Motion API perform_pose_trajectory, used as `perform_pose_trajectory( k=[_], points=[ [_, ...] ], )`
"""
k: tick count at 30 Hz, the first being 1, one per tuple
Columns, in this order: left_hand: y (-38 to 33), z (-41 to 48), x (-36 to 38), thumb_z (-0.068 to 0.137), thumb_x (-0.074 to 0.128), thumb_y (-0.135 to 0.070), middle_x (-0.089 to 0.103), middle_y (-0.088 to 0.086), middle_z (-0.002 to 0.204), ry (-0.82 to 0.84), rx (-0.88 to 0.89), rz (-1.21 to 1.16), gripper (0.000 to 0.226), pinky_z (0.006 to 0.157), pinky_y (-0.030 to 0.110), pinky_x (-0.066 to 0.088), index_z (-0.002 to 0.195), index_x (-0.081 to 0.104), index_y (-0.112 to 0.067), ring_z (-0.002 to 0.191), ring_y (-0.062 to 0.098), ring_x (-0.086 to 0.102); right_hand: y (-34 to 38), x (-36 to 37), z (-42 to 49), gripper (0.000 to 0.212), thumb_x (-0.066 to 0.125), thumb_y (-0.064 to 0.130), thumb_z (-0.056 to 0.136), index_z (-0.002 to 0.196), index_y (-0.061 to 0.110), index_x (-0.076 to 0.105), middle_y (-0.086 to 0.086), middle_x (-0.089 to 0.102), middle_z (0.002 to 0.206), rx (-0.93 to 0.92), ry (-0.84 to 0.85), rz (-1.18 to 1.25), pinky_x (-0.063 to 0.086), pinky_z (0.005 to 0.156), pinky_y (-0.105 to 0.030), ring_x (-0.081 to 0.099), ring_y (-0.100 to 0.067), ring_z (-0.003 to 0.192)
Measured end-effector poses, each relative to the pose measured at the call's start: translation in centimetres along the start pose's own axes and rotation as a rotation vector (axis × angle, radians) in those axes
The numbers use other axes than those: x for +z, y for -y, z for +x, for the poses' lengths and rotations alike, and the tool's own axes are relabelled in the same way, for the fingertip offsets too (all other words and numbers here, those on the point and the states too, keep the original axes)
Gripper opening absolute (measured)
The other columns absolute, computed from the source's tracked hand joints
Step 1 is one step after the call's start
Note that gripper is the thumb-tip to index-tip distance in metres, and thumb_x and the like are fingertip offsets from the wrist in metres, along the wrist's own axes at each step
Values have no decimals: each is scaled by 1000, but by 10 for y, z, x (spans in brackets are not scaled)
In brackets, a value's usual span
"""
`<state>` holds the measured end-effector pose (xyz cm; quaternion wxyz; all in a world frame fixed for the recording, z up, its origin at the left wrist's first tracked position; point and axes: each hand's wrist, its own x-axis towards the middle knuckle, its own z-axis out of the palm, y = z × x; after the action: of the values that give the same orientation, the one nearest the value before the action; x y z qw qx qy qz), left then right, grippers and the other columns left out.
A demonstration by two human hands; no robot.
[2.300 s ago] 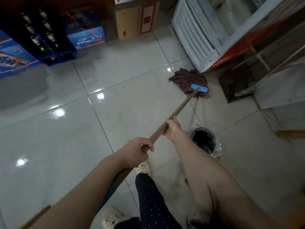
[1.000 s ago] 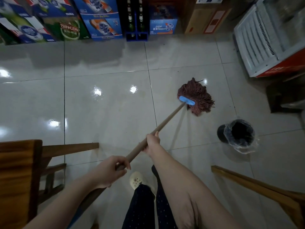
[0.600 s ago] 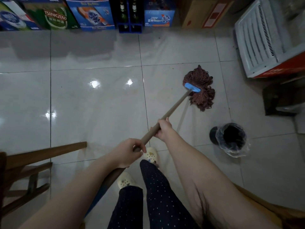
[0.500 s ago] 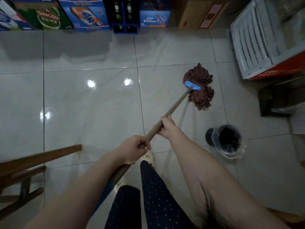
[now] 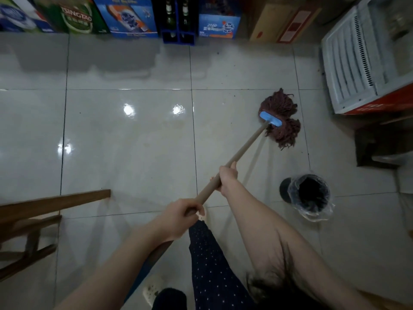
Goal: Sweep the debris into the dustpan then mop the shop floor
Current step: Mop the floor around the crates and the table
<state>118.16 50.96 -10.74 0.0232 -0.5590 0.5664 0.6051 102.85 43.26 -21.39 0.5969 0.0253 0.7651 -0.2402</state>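
Both fists curled round the mop handle (image 5: 245,144): left hand (image 5: 178,217) behind, right hand (image 5: 226,177) ahead | mop head (image 5: 281,117) on the tiles (image 5: 134,153) at 1 o'clock | no dustpan in sight, so I judge sweeping done | mopping midway; specks (image 5: 218,53) left at 12 o'clock

The handle (image 5: 243,146) passes behind the left hand (image 5: 178,217) and forearm, its lower end out of sight, and the fingers of the right hand (image 5: 226,177) curl out of view behind it. The top edge cuts off the boxes (image 5: 131,16) and bottles (image 5: 176,16), and the upper right corner cuts off the cooler (image 5: 357,59). The chair (image 5: 44,202) at the left edge is cropped and blurred, and the dark specks (image 5: 218,53) on the floor (image 5: 125,153) are too small to tell.
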Motion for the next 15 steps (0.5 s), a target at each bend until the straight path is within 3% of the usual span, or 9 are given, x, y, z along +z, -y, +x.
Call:
perform_pose_trajectory(
  k=[4, 9, 15],
  points=[
    [46, -62, 20, 93, 50, -13, 50, -3, 72, -9, -43, -51, 15, 44, 17, 42, 95, 63, -20, 46, 4, 46, -68, 10, -28, 68, 37, 12, 99, 149, 46, 6, -9, 50, 128, 32, 43, -56, 52, 58, -34, 54, -19, 68],
    [103, -142, 46, 93, 51, -11, 47, -1, 74, -60, -84, -70, 15, 43, 19, 44, 97, 63, -18, 44, 3, 46, -158, 31, -75, 69, 38, 12, 98, 148, 49, 8, -7, 45, 138, 58, 100, -36, 51, 53, -32, 57, -23, 83],
    [176, -238, 82, 93, 51, -12, 45, 2, 71, -90, -141, -102, 16, 41, 22, 44, 95, 63, -23, 40, 7, 44, -264, 51, -126, 76, 41, 10, 94, 146, 53, 5, -9, 50, 131, 45, 119, -175, 56, 77, -43, 58, -27, 91]
  ],
)
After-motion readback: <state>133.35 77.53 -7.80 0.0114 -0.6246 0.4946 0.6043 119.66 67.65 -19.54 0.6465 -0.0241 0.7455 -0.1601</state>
